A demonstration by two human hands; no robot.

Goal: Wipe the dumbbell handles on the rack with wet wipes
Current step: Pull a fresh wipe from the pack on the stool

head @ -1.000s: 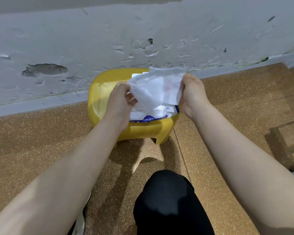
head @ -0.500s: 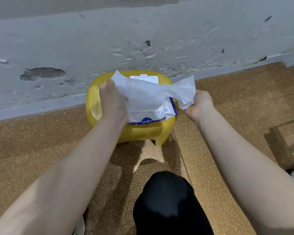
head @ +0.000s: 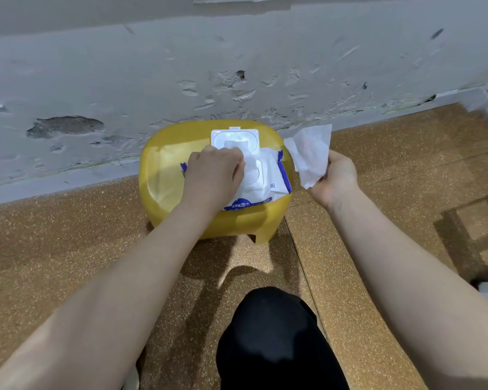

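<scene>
**Right hand grips a pulled wipe; left hand rests on the pack**

The right hand (head: 334, 178) clenches a crumpled white wet wipe (head: 312, 152), which fans up and toward 11 o'clock from the fist, clear of the stool's right edge. The left hand (head: 213, 175) lies on the wet-wipe pack (head: 268, 178), fingers curled at the dispensing opening where a tuft of wipe shows; whether they pinch it cannot be told.

The scarred grey wall (head: 237, 66) spans the frame from 9 to 3 o'clock, its skirting meeting the speckled brown floor (head: 54, 249). The floor lies open at 8 o'clock and at 4 o'clock, with a seam running down from the stool's right leg.

The yellow plastic stool (head: 161, 181) stands at 12 o'clock, its back edge just beside the skirting. The pack sits on the seat's right half, its corner reaching the right rim, with the flip lid (head: 234, 135) standing open toward the wall. A black-clad knee (head: 271, 333) fills 6 o'clock.
</scene>
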